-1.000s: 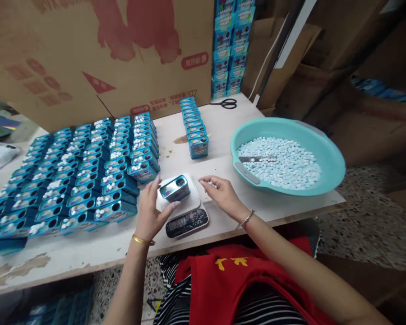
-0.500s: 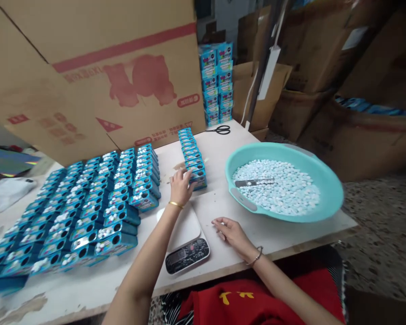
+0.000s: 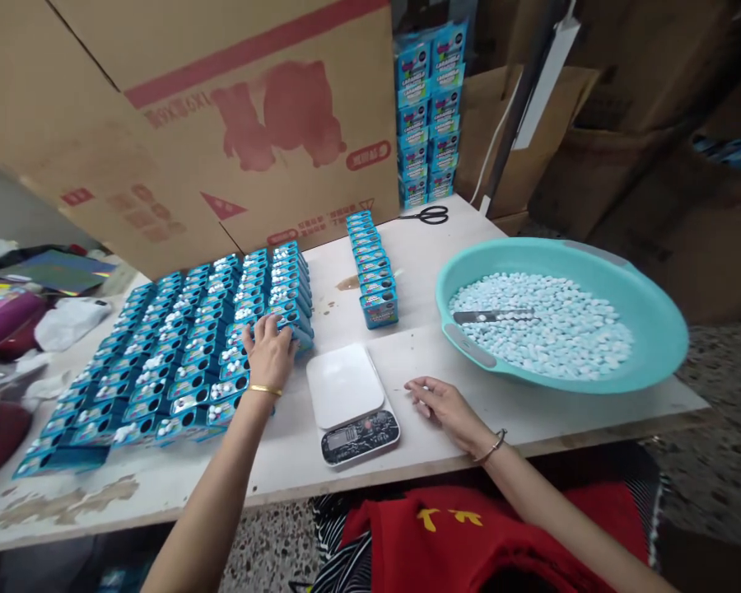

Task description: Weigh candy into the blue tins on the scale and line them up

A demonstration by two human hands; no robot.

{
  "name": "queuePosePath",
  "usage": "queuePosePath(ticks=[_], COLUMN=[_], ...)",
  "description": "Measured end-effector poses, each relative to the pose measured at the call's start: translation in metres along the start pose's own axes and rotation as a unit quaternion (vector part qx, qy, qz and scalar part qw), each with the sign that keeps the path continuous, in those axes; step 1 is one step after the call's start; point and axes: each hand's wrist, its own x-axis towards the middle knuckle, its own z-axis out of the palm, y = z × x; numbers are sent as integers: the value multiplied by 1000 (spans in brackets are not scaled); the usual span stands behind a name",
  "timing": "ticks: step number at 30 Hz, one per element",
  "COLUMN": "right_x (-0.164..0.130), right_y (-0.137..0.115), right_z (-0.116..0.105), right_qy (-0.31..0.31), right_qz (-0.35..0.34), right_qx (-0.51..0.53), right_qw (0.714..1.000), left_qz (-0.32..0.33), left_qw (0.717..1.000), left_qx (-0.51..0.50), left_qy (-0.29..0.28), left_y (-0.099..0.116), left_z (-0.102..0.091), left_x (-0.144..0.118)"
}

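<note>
We see the left hand laid palm-down, fingers spread, on the near right corner of the block of blue tins, gripping nothing we can make out. The right hand rests loosely curled on the surface; whether it holds anything, we cannot tell. The bare white scale sits between them, the teal basin of candies at two o'clock.
</note>
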Motion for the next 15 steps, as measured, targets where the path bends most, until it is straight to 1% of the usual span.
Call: queuePosePath(ticks=[2, 4, 6, 8, 11, 13, 15], right_x=[-2, -3, -6, -11, -20, -26, -32], right_y=[-1, -2, -3, -5, -8, -9, -9], right_z=[-1, -1, 1, 3, 3, -1, -7], right_qy=[-6, -9, -10, -12, -14, -4, 15], right_qz=[21, 37, 49, 58, 75, 86, 89], right_qx=[60, 107, 129, 137, 147, 151, 152], right_qw=[998, 994, 990, 989, 986, 985, 984], left_qz=[42, 95, 144, 177, 201, 212, 212], left_qw=[999, 994, 985, 976, 967, 965, 965], left_qx=[-13, -35, -61, -84, -87, -88, -115], left_qy=[-7, -36, -67, -93, -128, -130, -98], left_y=[6, 17, 33, 51, 71, 75, 69], left_z=[-24, -46, -59, -61, -55, -53, -57], left_x=[0, -2, -5, -9, -13, -14, -18])
